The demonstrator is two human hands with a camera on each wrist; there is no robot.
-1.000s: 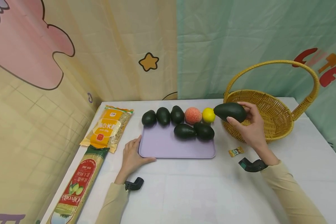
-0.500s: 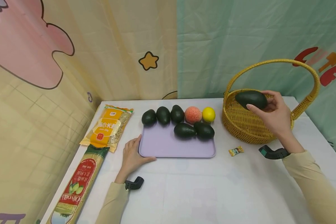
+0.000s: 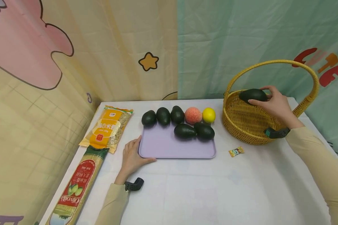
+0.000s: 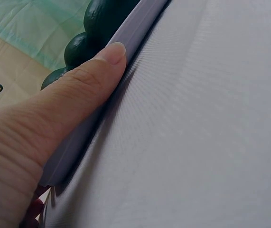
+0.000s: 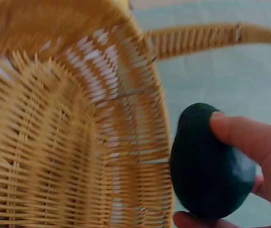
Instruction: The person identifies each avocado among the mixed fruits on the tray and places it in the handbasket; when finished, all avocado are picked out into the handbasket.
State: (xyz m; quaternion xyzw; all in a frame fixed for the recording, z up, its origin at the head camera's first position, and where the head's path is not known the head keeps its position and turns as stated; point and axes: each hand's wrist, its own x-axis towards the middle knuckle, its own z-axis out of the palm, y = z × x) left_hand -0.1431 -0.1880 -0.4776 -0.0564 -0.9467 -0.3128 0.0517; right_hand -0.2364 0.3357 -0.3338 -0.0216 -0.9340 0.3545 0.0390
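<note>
In the head view, my right hand [image 3: 280, 106] holds a dark green avocado [image 3: 253, 96] between thumb and fingers, over the far side of the yellow wicker basket [image 3: 249, 136]. The right wrist view shows this avocado [image 5: 206, 166] beside the basket rim [image 5: 161, 133], with the thumb on top. My left hand [image 3: 133, 157] rests at the near left corner of a lilac tray [image 3: 176, 150], its straight thumb [image 4: 90, 78] along the front rim. Two avocados [image 3: 185, 131] lie on the tray. Three more avocados [image 3: 163, 116] stand at its back edge, beside a pink round fruit [image 3: 193, 115] and a lemon [image 3: 209, 115].
A small wrapped candy [image 3: 236, 152] lies between tray and basket. On the left are an orange-labelled grain bag [image 3: 108, 128] and a long pasta pack [image 3: 80, 184]. The basket's tall handle [image 3: 273, 62] arches above it. A curtain [image 3: 202, 47] hangs behind the table.
My right hand has carried the avocado rightward from beside the lemon to over the basket, then slightly farther back. My left hand has stayed at the tray's corner.
</note>
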